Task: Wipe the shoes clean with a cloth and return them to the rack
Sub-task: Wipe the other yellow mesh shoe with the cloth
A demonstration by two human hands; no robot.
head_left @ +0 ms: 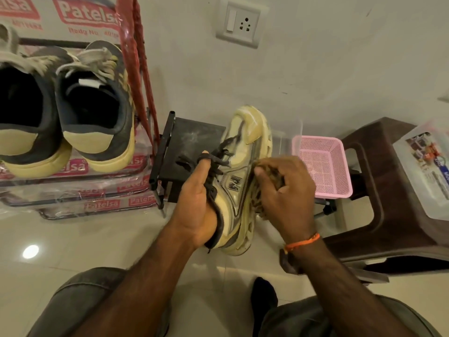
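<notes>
A cream sneaker [245, 152] with dark laces is held up in the middle of the head view, toe pointing away. My left hand [196, 198] is inside its opening, thumb hooked through the laces. My right hand [284, 190] presses a bunched brownish cloth [263, 166] against the sneaker's right side and sole edge. The shoe rack [80, 188], wrapped in printed plastic, stands at the left. Two dark sneakers [94, 103] with cream soles sit on its top shelf, heels toward me.
A small dark stand [192, 139] sits just behind the held shoe. A pink plastic basket [325, 164] is to the right, beside a brown plastic stool [388, 198] bearing a clear box [427, 171]. The wall has a socket [239, 23]. My knees fill the bottom.
</notes>
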